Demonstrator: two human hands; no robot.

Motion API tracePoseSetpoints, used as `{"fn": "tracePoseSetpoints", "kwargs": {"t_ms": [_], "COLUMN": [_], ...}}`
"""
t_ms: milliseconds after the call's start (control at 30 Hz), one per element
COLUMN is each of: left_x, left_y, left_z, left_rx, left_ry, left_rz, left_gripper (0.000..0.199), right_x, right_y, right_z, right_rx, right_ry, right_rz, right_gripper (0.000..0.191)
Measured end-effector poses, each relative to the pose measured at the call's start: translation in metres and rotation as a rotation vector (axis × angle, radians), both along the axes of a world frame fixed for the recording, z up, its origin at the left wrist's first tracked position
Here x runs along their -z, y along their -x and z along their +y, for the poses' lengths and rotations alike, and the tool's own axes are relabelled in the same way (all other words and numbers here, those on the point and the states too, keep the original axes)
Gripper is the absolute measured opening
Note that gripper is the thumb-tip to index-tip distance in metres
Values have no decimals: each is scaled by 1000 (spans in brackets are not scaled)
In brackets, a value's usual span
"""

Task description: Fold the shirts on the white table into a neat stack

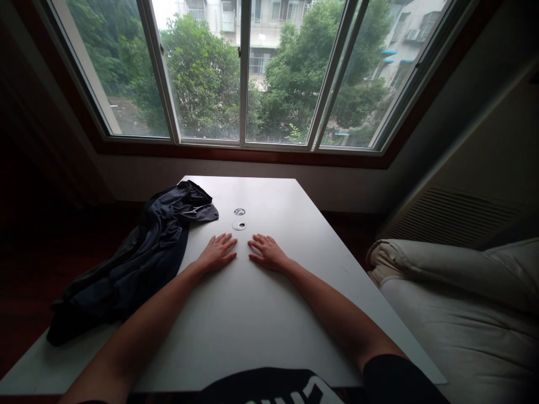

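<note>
My left hand [217,252] lies palm down on the white table [252,314], its fingers spread and nothing in them. To its right, a small gap away, my right hand [268,252] rests flat on the same surface, fingers apart and holding nothing. Just beyond both hands a round disc [239,225] with a dark spot is set in the tabletop, and a smaller round piece [240,212] is behind it. A dark garment [143,252] lies crumpled along the table's left side, nearest to my left hand and not touched by it.
A wide window [242,78] spans the wall beyond the table's far edge. At the right stands a pale padded sofa [463,303], close to the table's right edge. Behind the sofa is a slatted vent panel [450,216]. The garment hangs over the left edge.
</note>
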State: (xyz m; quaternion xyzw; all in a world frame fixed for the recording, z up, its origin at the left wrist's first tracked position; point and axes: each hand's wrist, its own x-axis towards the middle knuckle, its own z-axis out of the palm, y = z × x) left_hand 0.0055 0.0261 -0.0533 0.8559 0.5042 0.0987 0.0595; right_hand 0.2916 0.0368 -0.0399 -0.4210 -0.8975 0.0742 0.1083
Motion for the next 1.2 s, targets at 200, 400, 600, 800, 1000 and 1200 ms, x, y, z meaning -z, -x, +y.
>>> {"fn": "tracePoseSetpoints", "kwargs": {"t_ms": [200, 400, 600, 800, 1000, 1200], "left_x": [1, 1, 1, 1, 0, -1], "left_y": [1, 0, 0, 1, 1, 0], "left_z": [0, 0, 0, 0, 0, 0], "left_rx": [4, -3, -2, -1, 1, -4], "left_ry": [0, -1, 0, 3, 3, 16], "left_rz": [-3, 3, 3, 2, 3, 1], "left_gripper": [63, 63, 63, 63, 64, 63], "right_x": [-1, 0, 1, 1, 0, -1], "right_y": [0, 0, 0, 0, 0, 0], "right_z": [0, 0, 0, 0, 0, -1], "right_rx": [-3, -7, -5, -7, -5, 0], "right_ry": [-5, -7, -15, -6, 4, 6], "right_rz": [8, 4, 3, 3, -4, -4], "right_gripper": [62, 62, 61, 62, 62, 62]}}
